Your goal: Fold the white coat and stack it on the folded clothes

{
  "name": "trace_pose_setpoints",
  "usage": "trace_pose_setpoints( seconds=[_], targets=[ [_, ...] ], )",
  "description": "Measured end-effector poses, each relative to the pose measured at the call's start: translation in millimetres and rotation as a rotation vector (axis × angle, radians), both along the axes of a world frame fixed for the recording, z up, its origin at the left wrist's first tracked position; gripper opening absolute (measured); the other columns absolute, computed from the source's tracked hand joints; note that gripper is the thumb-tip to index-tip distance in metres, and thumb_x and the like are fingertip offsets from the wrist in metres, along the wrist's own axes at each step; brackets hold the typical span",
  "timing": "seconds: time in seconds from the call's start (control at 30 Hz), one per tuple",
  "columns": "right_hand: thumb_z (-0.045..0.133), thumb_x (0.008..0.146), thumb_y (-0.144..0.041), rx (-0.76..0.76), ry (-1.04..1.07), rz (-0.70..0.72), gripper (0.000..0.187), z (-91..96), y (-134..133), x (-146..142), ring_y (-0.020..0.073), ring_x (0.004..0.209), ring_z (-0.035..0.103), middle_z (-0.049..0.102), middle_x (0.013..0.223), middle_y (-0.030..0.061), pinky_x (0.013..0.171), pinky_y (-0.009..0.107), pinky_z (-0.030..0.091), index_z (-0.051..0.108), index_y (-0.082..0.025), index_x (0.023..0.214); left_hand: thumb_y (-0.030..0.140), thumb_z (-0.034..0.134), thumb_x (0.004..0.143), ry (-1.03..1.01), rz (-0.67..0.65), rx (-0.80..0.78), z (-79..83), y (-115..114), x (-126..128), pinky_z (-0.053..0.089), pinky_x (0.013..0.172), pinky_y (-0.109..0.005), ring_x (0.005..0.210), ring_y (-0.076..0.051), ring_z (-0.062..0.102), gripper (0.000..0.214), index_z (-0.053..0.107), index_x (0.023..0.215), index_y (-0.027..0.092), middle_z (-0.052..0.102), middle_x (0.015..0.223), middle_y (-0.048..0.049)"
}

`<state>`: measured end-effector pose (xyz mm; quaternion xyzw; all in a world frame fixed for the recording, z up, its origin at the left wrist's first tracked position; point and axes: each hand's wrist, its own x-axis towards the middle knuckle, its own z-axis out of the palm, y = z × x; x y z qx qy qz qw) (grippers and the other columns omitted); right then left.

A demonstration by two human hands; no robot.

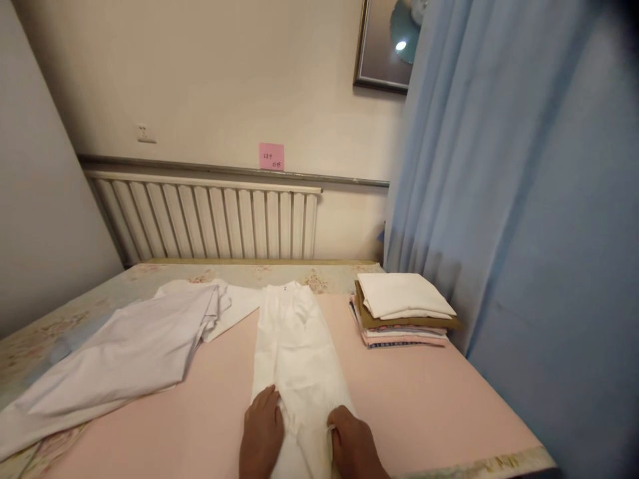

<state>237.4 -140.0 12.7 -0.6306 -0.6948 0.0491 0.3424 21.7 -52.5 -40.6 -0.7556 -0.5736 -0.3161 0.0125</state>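
A pair of white trousers (304, 346) lies lengthwise on the pink sheet (399, 399), with the waistband at the far end and the legs running toward me. My left hand (262, 432) is closed on the trousers' left edge near the bottom of the view, its fingertips partly out of sight against the fabric. At the right edge, my right hand (353, 440) pinches the white cloth between thumb and fingers. Small creases show in the fabric between the two hands.
Unfolded white garments (134, 352) spread over the left side of the bed. A stack of folded clothes (407, 299), white on top, sits at the right beside a blue curtain (499, 166). A radiator (214, 216) stands behind the bed's far edge.
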Motion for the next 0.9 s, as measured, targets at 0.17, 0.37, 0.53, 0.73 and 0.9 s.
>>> trace_pose_setpoints(
  seconds=[0.17, 0.37, 0.53, 0.73, 0.9],
  targets=[
    [0.043, 0.072, -0.011, -0.171, -0.06, 0.066, 0.026, 3.2, -4.3, 17.0, 0.0158, 0.069, 0.065, 0.07, 0.076, -0.0011, 0.062, 0.021, 0.045, 0.064, -0.025, 0.082, 0.019, 0.039, 0.085, -0.005, 0.012, -0.01, 6.5, -2.5, 2.6, 0.042, 0.1, -0.042, 0.117, -0.023, 0.055, 0.036, 0.064, 0.111, 0.018, 0.063, 0.122, -0.0086],
    [0.041, 0.07, -0.003, -0.124, -0.206, 0.225, 0.046, 31.5, -1.0, 46.2, 0.0178, 0.092, 0.065, 0.072, 0.102, -0.0011, 0.088, 0.031, 0.047, 0.07, -0.028, 0.095, 0.018, 0.038, 0.086, 0.029, 0.018, -0.031, 12.5, -5.3, 4.9, 0.042, 0.1, -0.042, 0.117, -0.023, 0.054, 0.035, 0.063, 0.109, 0.018, 0.063, 0.122, -0.0083],
    [0.038, 0.087, -0.011, 0.039, -0.256, 0.26, 0.043, 27.0, 12.9, 30.0, 0.0207, 0.121, 0.053, 0.06, 0.129, 0.0064, 0.104, 0.039, 0.041, 0.061, -0.021, 0.121, 0.017, 0.038, 0.086, 0.04, 0.009, -0.011, 11.4, -5.7, 4.8, 0.041, 0.1, -0.042, 0.118, -0.023, 0.053, 0.034, 0.063, 0.11, 0.017, 0.063, 0.123, -0.0088],
    [0.052, 0.091, -0.032, 0.0, -0.346, 0.452, 0.053, -7.3, 21.2, 8.5, 0.0261, 0.142, 0.023, 0.033, 0.152, 0.0093, 0.115, 0.049, 0.026, 0.04, -0.02, 0.141, 0.018, 0.039, 0.087, 0.031, 0.006, -0.001, 11.4, -6.7, 4.1, 0.041, 0.1, -0.042, 0.117, -0.023, 0.054, 0.033, 0.062, 0.111, 0.018, 0.063, 0.122, -0.0087],
    [0.052, 0.091, -0.032, -0.02, -0.335, 0.45, 0.052, -15.6, 19.7, 11.6, 0.0256, 0.142, 0.023, 0.035, 0.151, 0.0076, 0.116, 0.05, 0.023, 0.04, -0.023, 0.141, 0.018, 0.038, 0.088, 0.033, 0.01, -0.024, 13.3, -7.2, 5.4, 0.039, 0.101, -0.043, 0.118, -0.023, 0.053, 0.034, 0.063, 0.11, 0.018, 0.062, 0.123, -0.0087]
  ],
)
